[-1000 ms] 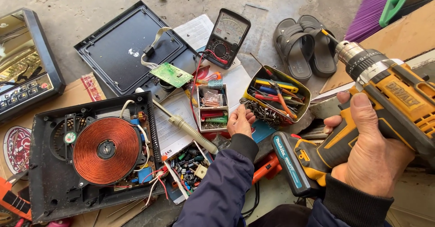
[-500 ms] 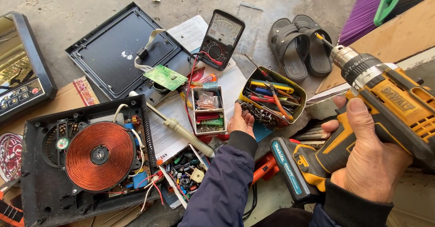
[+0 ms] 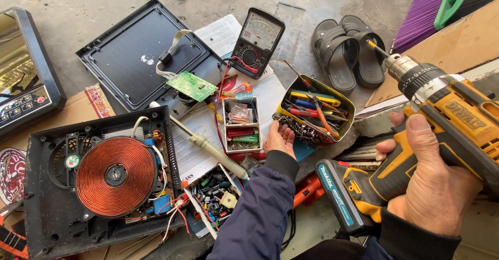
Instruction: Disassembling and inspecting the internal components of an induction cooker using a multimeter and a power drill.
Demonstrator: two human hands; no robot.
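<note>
Yellow drill (image 3: pixel 447 120) in right hand (image 3: pixel 431 187) grip, cut off | left hand (image 3: pixel 280 138) fingertips hidden in tin (image 3: pixel 345 107), grip unclear

Single head-worn view, steeply downward and close over a cluttered concrete floor (image 3: pixel 322 0).

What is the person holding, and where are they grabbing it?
The right hand holds a yellow cordless drill by its handle grip. The left hand reaches into a yellow tin of tools; whether it grips anything cannot be told.
</note>
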